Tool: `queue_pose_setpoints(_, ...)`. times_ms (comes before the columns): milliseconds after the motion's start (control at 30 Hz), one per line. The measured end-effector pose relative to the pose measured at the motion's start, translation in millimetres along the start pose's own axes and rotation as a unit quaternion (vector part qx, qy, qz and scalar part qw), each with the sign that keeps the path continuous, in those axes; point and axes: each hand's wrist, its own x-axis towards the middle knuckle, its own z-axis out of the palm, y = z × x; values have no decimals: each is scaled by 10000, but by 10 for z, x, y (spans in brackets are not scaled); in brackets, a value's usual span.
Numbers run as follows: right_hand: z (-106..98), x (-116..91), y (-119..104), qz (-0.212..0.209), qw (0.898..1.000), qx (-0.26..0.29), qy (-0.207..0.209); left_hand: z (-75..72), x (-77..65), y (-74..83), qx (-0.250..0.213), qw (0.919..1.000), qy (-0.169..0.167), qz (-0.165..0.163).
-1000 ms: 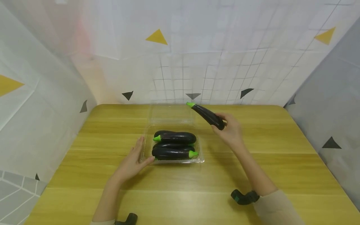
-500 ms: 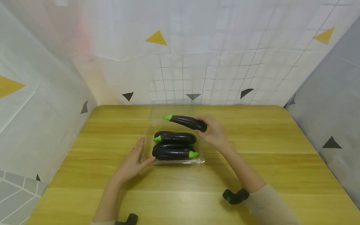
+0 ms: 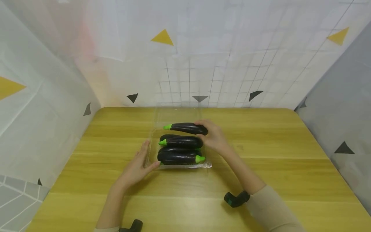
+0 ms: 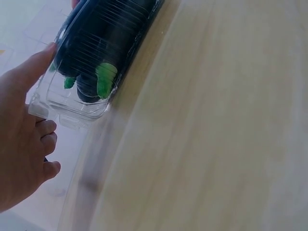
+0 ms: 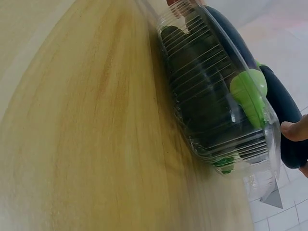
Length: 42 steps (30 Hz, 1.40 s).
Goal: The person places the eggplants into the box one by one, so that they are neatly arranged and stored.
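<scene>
In the head view, my right hand [image 3: 213, 137] pinches a dark, glossy eggplant [image 3: 185, 128] by its blunt end, thumb against fingers. Its green stem end points left, and it lies level over the back part of a clear plastic clamshell box [image 3: 185, 166]. Several more eggplants [image 3: 181, 158] are stacked in the box, their stems facing different ways. My left hand [image 3: 134, 169] rests at the box's left end, fingers extended along the side and thumb [image 4: 36, 70] on the near rim. From the right wrist, the held eggplant [image 5: 281, 101] shows above the rim, beside the thumb.
The box's clear lid [image 3: 176, 116] is raised behind it, near the table's back edge. White patterned sheets [image 3: 116, 77] surround the wooden table [image 3: 275, 138] at the back and sides. Dark wrist-worn devices [image 3: 236, 199] sit low over the table.
My right hand has carried the eggplant leftward and down from the right of the box to over its back part, turning it nearly level. My left hand stays at the box.
</scene>
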Motion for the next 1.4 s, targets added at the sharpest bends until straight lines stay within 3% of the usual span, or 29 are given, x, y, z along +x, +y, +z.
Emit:
queue_pose_setpoints(600,87,45,39,155,9992,-137,-354,-9,19,-6,-35,10000,2,-15)
queue_pose_setpoints(800,125,53,58,294,9958,-289,-817,-2,21,-17,-30,10000,-7,-8)
queue_pose_setpoints(967,142,48,57,361,9934,-115,-1080,4,30,-16,-1,10000,-2,21)
queue_pose_setpoints(1200,141,48,66,669,9920,23,-1066,7,29,-5,3,10000,-15,13)
queue_pose_setpoints(1400,96,64,122,910,9926,334,-727,5,24,5,-7,10000,-16,-9)
